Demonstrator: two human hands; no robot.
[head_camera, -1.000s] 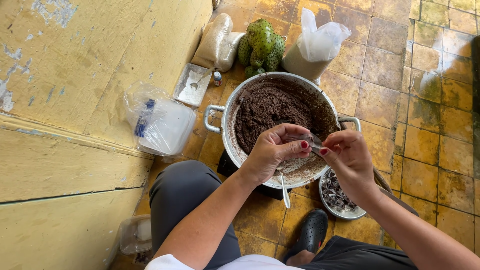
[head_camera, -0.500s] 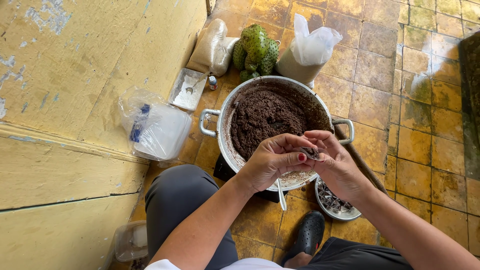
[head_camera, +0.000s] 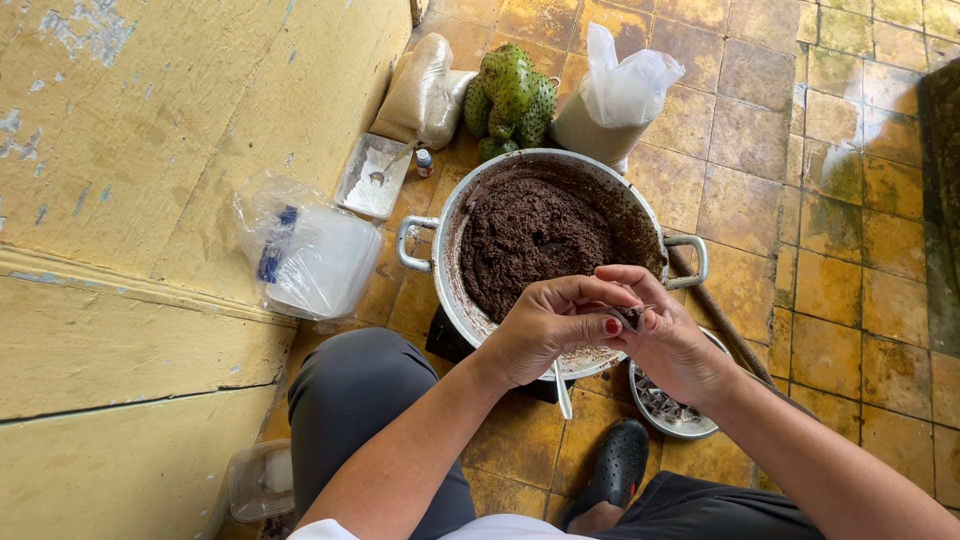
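Note:
My left hand (head_camera: 548, 330) and my right hand (head_camera: 662, 330) meet over the near rim of a large metal pot (head_camera: 452, 260) filled with a dark brown crumbly mass (head_camera: 535, 240). Together the fingers pinch a small dark piece in a clear wrapper (head_camera: 632, 316). A spoon handle (head_camera: 562, 390) sticks out under my left hand at the pot's edge. Below my right wrist sits a small metal bowl (head_camera: 672, 412) holding several wrapped dark pieces.
A green spiky fruit (head_camera: 512, 95) and two filled plastic bags (head_camera: 425, 92) (head_camera: 612, 105) stand behind the pot. A metal tray (head_camera: 374, 176), a small bottle (head_camera: 425, 160) and bagged plastic containers (head_camera: 305, 255) lie by the yellow wall. My knee and black shoe (head_camera: 615, 465) are below.
My hands have stayed together over the pot's near rim, the fingers drawing closer around the small wrapped piece. The view has shifted slightly.

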